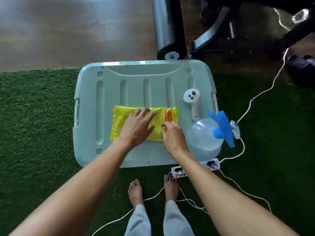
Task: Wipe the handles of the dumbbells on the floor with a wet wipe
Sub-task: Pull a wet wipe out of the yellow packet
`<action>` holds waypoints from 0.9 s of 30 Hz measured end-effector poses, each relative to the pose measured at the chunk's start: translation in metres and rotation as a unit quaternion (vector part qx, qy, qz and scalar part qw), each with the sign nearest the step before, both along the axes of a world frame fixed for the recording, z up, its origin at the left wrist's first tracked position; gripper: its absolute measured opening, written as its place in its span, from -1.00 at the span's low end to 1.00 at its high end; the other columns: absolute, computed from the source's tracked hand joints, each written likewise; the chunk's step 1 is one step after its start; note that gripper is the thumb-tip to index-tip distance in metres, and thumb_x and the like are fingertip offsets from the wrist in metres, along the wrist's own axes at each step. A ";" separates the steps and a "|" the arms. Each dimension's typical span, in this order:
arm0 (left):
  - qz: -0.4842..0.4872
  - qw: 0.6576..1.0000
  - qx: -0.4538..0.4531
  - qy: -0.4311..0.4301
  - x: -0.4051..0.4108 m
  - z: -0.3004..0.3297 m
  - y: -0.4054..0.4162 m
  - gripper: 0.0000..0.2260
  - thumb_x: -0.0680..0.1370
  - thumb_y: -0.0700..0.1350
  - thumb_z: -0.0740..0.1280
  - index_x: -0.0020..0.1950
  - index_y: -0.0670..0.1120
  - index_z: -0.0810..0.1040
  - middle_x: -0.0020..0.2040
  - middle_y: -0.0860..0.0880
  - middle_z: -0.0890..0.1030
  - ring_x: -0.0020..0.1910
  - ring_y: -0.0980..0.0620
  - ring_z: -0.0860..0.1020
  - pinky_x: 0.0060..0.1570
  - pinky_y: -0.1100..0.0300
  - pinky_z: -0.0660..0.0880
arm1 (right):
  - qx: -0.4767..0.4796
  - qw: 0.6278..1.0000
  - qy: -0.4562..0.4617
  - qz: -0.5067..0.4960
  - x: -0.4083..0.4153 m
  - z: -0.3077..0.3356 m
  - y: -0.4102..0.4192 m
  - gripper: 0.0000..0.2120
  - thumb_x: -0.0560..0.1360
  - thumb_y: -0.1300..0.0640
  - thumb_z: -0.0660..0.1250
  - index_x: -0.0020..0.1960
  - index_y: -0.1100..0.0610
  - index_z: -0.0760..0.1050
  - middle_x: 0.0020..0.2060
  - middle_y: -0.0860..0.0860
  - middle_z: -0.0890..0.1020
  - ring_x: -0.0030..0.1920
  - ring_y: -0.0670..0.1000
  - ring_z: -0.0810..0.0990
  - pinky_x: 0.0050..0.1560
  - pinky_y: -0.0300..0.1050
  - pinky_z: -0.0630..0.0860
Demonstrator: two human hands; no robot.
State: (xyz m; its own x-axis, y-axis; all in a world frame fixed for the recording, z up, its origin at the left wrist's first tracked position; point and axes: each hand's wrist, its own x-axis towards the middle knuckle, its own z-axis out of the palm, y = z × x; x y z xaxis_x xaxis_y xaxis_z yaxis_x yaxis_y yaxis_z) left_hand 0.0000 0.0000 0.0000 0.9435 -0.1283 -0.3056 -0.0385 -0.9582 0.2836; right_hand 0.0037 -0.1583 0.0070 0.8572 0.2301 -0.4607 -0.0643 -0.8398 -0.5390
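A yellow pack of wet wipes with an orange band lies flat on the pale lid of a plastic box. My left hand rests on the pack with its fingers spread and fairly straight. My right hand is at the pack's right end, fingertips bent down against the orange band, pinching at it. No dumbbell is plainly in view.
A clear spray bottle with a blue trigger and a white handheld controller stand on the lid's right side. Power strips and white cables lie on the green turf by my bare feet. Black gym equipment stands behind.
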 end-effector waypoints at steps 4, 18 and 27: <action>-0.051 0.998 -0.022 -0.023 0.008 -0.023 0.004 -0.65 0.55 0.00 0.39 0.33 -0.05 0.55 0.33 -0.07 0.51 0.35 -0.14 0.43 0.13 -0.05 0.45 | -0.001 1.000 -0.015 -0.018 0.005 -0.026 -0.002 -0.72 0.60 0.23 0.30 0.30 0.17 0.55 0.22 0.10 0.56 0.20 0.13 0.55 0.20 -0.06 0.43; 0.032 0.996 0.037 -0.068 -0.025 -0.024 0.074 -0.77 0.41 0.04 0.52 -0.06 -0.06 0.62 0.20 -0.09 0.59 0.22 -0.18 0.53 0.06 -0.07 0.47 | -0.104 0.990 -0.070 0.066 0.001 -0.039 0.018 -0.73 0.60 -0.06 0.31 0.28 -0.08 0.57 0.17 0.03 0.47 0.24 0.12 0.40 0.13 0.03 0.47; 0.114 0.993 -0.010 -0.032 -0.043 -0.048 0.074 -0.55 0.53 -0.10 0.46 0.42 0.03 0.52 0.48 -0.20 0.42 0.42 -0.22 0.43 0.16 -0.11 0.51 | -0.089 0.977 -0.120 0.153 0.019 -0.048 0.052 -0.76 0.58 -0.06 0.31 0.23 -0.15 0.61 0.11 0.03 0.49 0.17 0.11 0.42 0.06 0.00 0.39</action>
State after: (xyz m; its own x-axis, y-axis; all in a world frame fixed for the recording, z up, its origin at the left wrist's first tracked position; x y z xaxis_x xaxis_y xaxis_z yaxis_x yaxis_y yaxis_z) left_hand -0.0432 0.0743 -0.0478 0.9660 0.0843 -0.2446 0.1597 -0.9382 0.3071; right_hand 0.0229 -0.1059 -0.0414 0.8492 0.4272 -0.3103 0.3151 -0.8816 -0.3513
